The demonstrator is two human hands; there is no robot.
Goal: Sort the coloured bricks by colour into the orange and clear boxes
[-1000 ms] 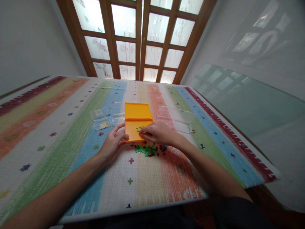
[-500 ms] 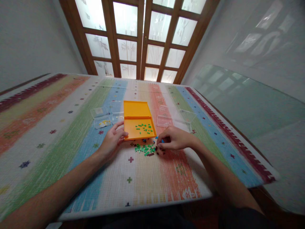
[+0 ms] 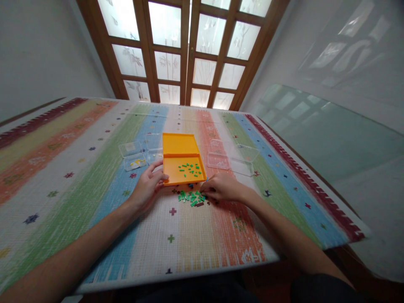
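Box of smooth orange-yellow plastic (image 3: 179, 144), one, hinged and shallow, lies open on a striped, woven-looking tablecloth (image 3: 158, 240), just beyond a heap of small green blocky pieces (image 3: 193, 203) and one dark brown bar (image 3: 199, 205). More than ten similar green pieces (image 3: 197, 167) lie scattered in its near half. Left hand (image 3: 149, 184): thumb over the rim at the near left corner, fingers outside, gripping the box. Right hand (image 3: 222, 187): fingers curled together at the heap's right edge; whether they pinch a piece cannot be told. Four transparent rectangular plastic boxes (image 3: 131, 149), two per side, stand open; the leftmost contains yellow pieces (image 3: 137, 162).
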